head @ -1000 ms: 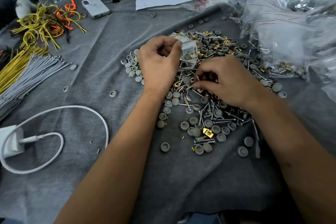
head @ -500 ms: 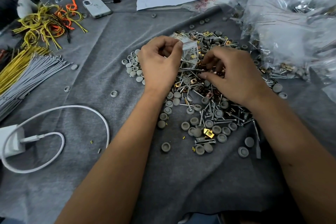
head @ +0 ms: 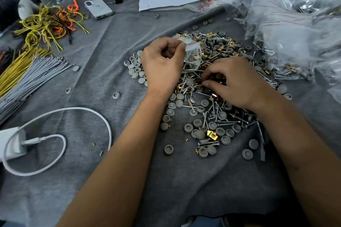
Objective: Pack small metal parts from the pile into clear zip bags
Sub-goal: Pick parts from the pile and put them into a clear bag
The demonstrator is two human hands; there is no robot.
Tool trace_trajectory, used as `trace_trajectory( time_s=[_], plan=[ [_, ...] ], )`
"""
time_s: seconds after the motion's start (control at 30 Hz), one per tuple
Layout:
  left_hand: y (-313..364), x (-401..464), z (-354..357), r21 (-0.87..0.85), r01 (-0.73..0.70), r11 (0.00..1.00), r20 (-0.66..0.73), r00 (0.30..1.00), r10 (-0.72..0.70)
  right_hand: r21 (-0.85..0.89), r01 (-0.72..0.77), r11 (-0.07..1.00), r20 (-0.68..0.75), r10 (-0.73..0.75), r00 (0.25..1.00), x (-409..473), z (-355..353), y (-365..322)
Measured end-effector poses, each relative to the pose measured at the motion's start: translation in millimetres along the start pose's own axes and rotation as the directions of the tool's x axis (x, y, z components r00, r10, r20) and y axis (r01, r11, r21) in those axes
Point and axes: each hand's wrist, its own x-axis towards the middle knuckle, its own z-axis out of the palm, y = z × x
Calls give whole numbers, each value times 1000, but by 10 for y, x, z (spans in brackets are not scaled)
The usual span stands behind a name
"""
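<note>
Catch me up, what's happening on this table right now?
A person is bagging hardware by hand. The left hand pinches a small clear zip bag above the pile of screws, grey caps and gold clips on the grey cloth. The right hand is down in the pile, fingers curled as if picking out parts; what it grips is hidden. A heap of clear bags sits to the right.

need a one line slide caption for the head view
Left hand holds a small clear zip bag while the right hand picks through the pile of screws, gold clips and grey caps.
</note>
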Motion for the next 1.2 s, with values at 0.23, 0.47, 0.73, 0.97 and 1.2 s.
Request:
trace_trajectory(
  time_s=[0.23,0.47,0.73,0.97,1.2],
  plan=[
    [3,-6,3,-3,0,1000,5,1000,0,23,-11,1000,-147,14,989,-1,12,-22],
    [-4,-1,17,4,-6,1000,-4,1000,6,-152,29,988,-60,-39,997,27,118,-161],
    [-43,7,30,52,-9,999,44,999,7,-128,-14,992,-98,1,995,31,145,-156],
    [-35,-6,19,114,-7,993,70,998,-1,135,5,991,-441,56,896,24,56,-181],
    [53,-47,19,114,-84,990,145,987,67,32,94,995,-457,-70,887,17,101,-218]
  ],
)
